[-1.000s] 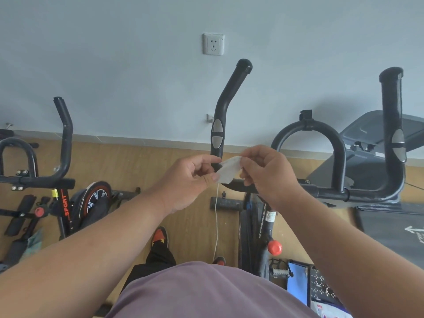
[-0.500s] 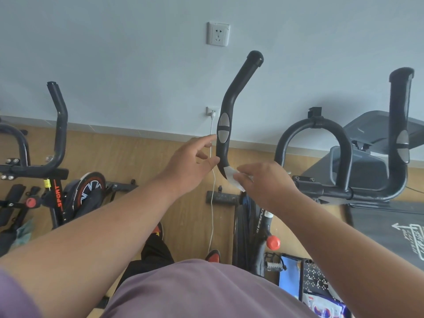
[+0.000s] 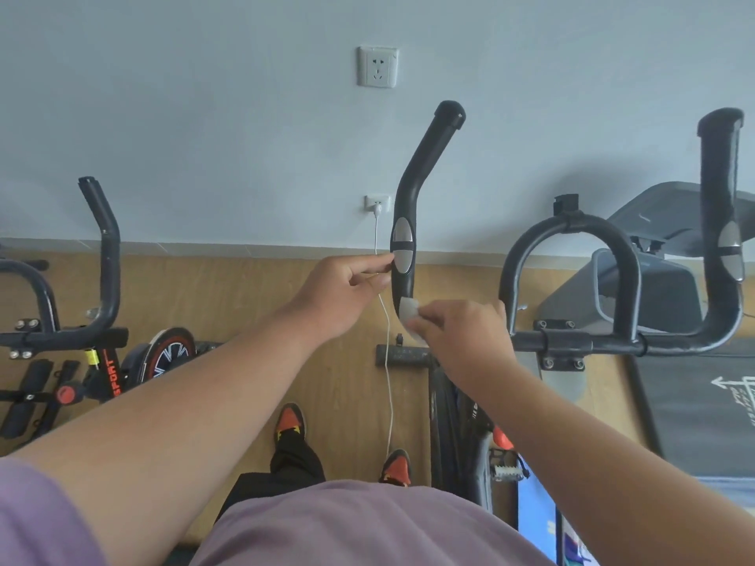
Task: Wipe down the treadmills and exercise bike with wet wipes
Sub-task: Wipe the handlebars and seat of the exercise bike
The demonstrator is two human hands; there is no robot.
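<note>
A black exercise bike stands in front of me, with a left handlebar grip [image 3: 412,198] that bends upward and a right grip [image 3: 721,206]. My right hand [image 3: 461,341] pinches a small white wet wipe [image 3: 408,310] and presses it against the lower bend of the left grip. My left hand [image 3: 343,292] is beside that grip, its fingertips touching the silver pulse sensor [image 3: 402,251], and it holds nothing. A black loop bar [image 3: 568,239] rises from the crossbar in the middle.
A second black bike with a red-rimmed flywheel [image 3: 167,353] stands at the left. A treadmill console [image 3: 662,247] and belt [image 3: 702,406] are at the right. A white cable [image 3: 386,361] hangs from a wall socket to the wooden floor. My orange shoes are below.
Both hands held the wipe together a second ago. My left hand let go and moved up to the grip's sensor, while my right hand brought the wipe onto the grip's lower bend.
</note>
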